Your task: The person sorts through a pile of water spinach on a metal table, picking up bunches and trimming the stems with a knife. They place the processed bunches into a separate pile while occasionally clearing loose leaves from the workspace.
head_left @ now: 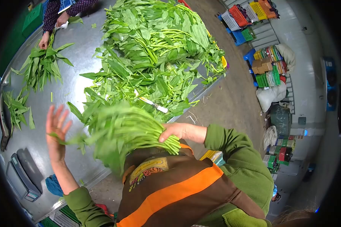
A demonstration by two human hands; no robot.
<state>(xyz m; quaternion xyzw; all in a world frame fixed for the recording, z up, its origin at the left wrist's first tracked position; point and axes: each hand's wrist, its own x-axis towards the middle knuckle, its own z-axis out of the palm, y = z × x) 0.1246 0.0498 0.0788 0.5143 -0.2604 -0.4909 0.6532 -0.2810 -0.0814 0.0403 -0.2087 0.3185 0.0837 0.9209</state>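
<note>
My right hand (174, 132) is wrapped round the stems of a large bunch of leafy greens (125, 132), held in front of the apron with its leaves pointing left and blurred. My left hand (57, 130) is raised to the left of the bunch, its fingers spread, with a leaf tip near the palm. Beyond the bunch, a big pile of greens (155, 45) covers part of the metal table (75, 75). A knife with a white handle (155, 105) lies on the near leaves of that pile.
At the upper left, a co-worker's hands (45, 39) hold another bunch (43, 68). A small heap of greens (17, 108) lies at the left edge, with a scale (22, 178) nearer. Stacked crates (267, 68) stand beyond the floor at right.
</note>
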